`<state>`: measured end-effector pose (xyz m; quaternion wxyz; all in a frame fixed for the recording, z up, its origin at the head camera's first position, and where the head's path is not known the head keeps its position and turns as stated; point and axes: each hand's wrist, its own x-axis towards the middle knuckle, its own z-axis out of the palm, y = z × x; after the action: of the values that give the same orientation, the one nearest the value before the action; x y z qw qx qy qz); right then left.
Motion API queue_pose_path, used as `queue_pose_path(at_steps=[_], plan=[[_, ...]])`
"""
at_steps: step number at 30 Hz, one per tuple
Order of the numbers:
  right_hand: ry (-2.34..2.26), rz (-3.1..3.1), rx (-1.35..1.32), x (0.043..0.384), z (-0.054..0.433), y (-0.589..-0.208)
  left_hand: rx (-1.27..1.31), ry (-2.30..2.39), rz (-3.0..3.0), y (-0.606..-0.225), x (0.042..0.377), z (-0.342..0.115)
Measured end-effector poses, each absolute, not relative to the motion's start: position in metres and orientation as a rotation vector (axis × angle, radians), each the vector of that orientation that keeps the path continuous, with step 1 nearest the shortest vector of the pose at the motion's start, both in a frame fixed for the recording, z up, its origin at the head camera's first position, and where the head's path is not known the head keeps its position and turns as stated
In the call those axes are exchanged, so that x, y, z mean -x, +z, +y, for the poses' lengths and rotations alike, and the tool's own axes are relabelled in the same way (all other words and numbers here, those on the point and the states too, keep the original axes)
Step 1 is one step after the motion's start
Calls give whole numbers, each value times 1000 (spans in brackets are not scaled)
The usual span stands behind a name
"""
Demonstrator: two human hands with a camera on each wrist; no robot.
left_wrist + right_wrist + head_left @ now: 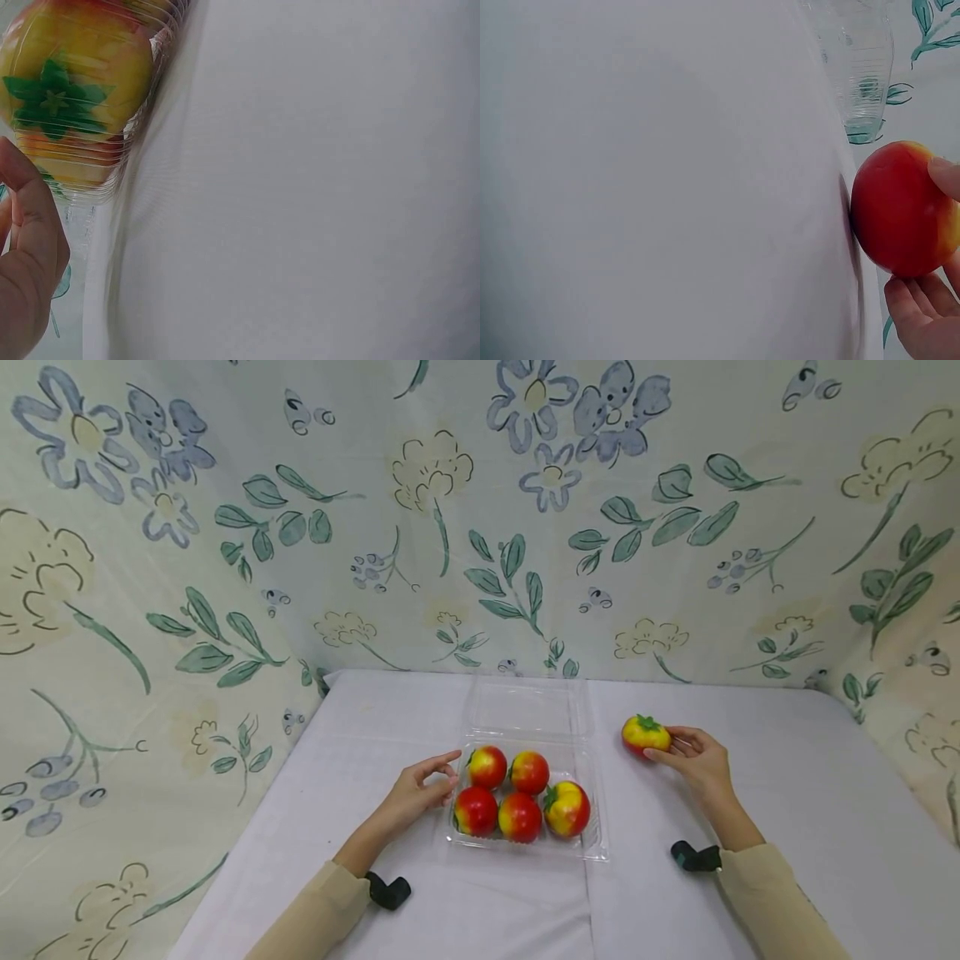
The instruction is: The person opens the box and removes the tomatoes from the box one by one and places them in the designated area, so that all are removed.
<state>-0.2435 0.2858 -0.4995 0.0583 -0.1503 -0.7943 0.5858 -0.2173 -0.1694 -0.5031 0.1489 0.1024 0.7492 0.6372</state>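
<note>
A clear plastic box (pixel 592 843) with its lid (pixel 528 706) folded back holds several shiny red-and-yellow fruits (pixel 519 817) with green leafy caps. My left hand (pixel 416 789) is beside the box's left side, fingers loosely bent and nothing held; whether the fingertips touch the rim I cannot tell. In the left wrist view, a capped fruit (pixel 112 45) shows through the ribbed wall. To the right of the box, my right hand (pixel 701 764) grips one more such fruit (pixel 639 735) between thumb and fingers. The right wrist view shows this fruit's red side (pixel 896 214) close to the cloth.
A white cloth (pixel 510 902) covers the table. Floral fabric (pixel 495 527) hangs behind it and at both sides. Dark wrist devices are worn at the left wrist (pixel 388 891) and the right wrist (pixel 693 857).
</note>
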Motion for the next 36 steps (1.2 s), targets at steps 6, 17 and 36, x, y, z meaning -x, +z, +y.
queue_pose_path(at_steps=[6, 17, 36], plan=[[1761, -2414, 441, 242, 286, -500, -292, 1831, 2154, -503, 216, -169], [1797, -2350, 379, 240, 287, -501, -286, 1824, 2159, -503, 216, -169], [1709, -2407, 313, 235, 287, -497, -284, 1824, 2167, -503, 217, -169]])
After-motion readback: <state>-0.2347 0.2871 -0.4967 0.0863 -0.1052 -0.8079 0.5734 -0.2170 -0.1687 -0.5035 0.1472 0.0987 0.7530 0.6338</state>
